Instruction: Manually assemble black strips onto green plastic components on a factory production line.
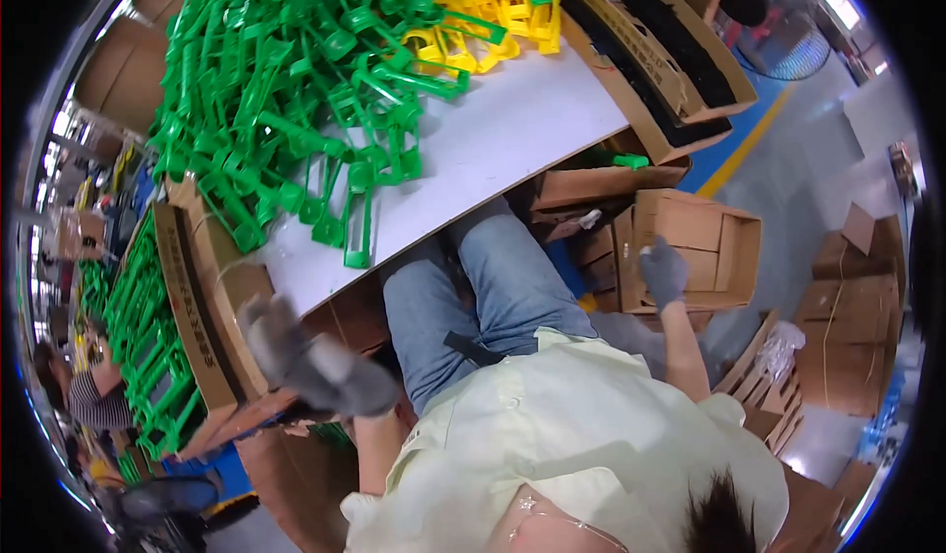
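Note:
My left hand [310,361], in a grey glove, is blurred, with its fingers spread and nothing in it. It hovers beside my left knee, just right of a long cardboard box [202,307] that stands next to rows of green plastic parts [148,346]. My right hand [665,272], also grey-gloved, reaches out over the rim of an open cardboard box [734,247] on the floor to my right. Its fingers curl downward, and I cannot make out anything in them. A white table [493,149] in front of me carries a big heap of green plastic clips [286,90].
Yellow clips [493,11] lie at the far end of the heap. A cardboard box with black lining [670,60] rests on the table's right end. More cartons [847,346] stand on the floor at right. Another person [94,395] sits at far left.

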`<state>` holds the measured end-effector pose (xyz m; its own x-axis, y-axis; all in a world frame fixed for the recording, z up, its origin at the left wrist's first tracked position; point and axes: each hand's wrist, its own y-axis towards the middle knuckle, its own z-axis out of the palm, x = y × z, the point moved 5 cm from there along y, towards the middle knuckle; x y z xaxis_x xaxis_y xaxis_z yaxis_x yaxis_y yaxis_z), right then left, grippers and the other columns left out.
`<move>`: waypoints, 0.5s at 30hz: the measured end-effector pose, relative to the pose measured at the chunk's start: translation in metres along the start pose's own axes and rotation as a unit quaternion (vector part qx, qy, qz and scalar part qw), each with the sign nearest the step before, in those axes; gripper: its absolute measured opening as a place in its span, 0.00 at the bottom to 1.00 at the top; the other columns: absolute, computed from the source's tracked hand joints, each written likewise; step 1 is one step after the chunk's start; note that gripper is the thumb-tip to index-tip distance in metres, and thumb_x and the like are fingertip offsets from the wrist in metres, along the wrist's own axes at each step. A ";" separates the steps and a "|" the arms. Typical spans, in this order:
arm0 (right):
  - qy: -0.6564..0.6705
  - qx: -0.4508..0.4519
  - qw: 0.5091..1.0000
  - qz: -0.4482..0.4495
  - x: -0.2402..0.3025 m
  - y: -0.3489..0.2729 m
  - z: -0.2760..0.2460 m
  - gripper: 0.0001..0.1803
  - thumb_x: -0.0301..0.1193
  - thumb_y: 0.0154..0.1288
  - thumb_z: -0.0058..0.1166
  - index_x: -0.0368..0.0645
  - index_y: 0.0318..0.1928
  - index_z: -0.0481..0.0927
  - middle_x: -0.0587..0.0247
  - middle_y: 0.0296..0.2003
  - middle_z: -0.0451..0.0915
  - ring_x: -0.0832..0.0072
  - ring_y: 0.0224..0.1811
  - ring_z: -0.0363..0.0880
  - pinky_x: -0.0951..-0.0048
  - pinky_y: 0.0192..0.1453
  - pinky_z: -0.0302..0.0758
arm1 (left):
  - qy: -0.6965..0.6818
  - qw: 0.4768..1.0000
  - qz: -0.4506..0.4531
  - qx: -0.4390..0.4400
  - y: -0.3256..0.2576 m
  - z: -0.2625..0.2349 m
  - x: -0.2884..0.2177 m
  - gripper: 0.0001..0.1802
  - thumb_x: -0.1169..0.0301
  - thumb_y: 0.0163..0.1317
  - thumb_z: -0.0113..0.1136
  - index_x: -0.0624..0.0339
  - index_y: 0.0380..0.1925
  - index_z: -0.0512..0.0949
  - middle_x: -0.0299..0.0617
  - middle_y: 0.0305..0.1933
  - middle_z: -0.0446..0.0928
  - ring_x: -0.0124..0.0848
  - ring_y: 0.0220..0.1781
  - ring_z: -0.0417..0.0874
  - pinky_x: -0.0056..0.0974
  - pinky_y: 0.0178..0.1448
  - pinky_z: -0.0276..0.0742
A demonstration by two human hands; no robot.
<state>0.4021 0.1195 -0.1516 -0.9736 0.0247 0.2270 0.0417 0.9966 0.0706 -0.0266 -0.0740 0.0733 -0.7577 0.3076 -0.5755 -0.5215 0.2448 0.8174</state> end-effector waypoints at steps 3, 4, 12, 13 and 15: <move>0.022 -0.114 0.993 -0.014 0.000 0.005 -0.077 0.16 0.39 0.58 0.51 0.47 0.44 0.78 0.54 0.21 0.77 0.58 0.24 0.78 0.60 0.30 0.73 | -0.128 0.974 -0.150 0.112 -0.044 0.036 0.009 0.30 0.66 0.59 0.55 0.68 0.59 0.61 0.55 0.63 0.60 0.44 0.63 0.64 0.43 0.65 0.60; 0.010 -0.160 0.987 -0.021 -0.004 0.004 -0.104 0.15 0.38 0.58 0.52 0.46 0.43 0.78 0.56 0.20 0.76 0.61 0.22 0.77 0.63 0.28 0.72 | -0.100 0.965 -0.129 0.205 -0.049 0.052 0.004 0.31 0.67 0.58 0.56 0.68 0.60 0.60 0.53 0.64 0.60 0.42 0.64 0.64 0.43 0.66 0.60; 0.169 -0.313 0.919 -0.166 0.138 -0.049 -0.246 0.10 0.29 0.55 0.58 0.39 0.37 0.78 0.65 0.15 0.68 0.80 0.15 0.64 0.76 0.20 0.63 | -0.298 0.802 -0.229 0.464 -0.091 0.137 -0.026 0.54 0.61 0.47 0.69 0.65 0.67 0.44 0.52 0.70 0.51 0.42 0.70 0.54 0.44 0.69 0.53; 0.170 -0.301 0.914 -0.211 0.168 -0.066 -0.254 0.10 0.30 0.54 0.59 0.39 0.35 0.78 0.66 0.14 0.68 0.78 0.14 0.65 0.75 0.20 0.63 | -0.348 0.785 -0.209 0.468 -0.088 0.137 -0.035 0.60 0.59 0.44 0.71 0.65 0.68 0.40 0.53 0.71 0.48 0.43 0.71 0.51 0.44 0.69 0.52; 0.193 -0.272 0.885 -0.325 0.211 -0.095 -0.252 0.11 0.32 0.51 0.62 0.40 0.33 0.78 0.66 0.12 0.67 0.73 0.13 0.67 0.73 0.19 0.64 | -0.392 0.764 -0.194 0.474 -0.087 0.137 -0.038 0.68 0.57 0.40 0.74 0.64 0.68 0.31 0.53 0.73 0.42 0.41 0.73 0.47 0.45 0.70 0.50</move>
<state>0.2488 0.0105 0.1343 -0.6858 -0.6742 0.2742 -0.2950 0.6019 0.7421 0.1018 0.0189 0.0206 0.0443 0.4086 -0.9117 0.1523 0.8991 0.4103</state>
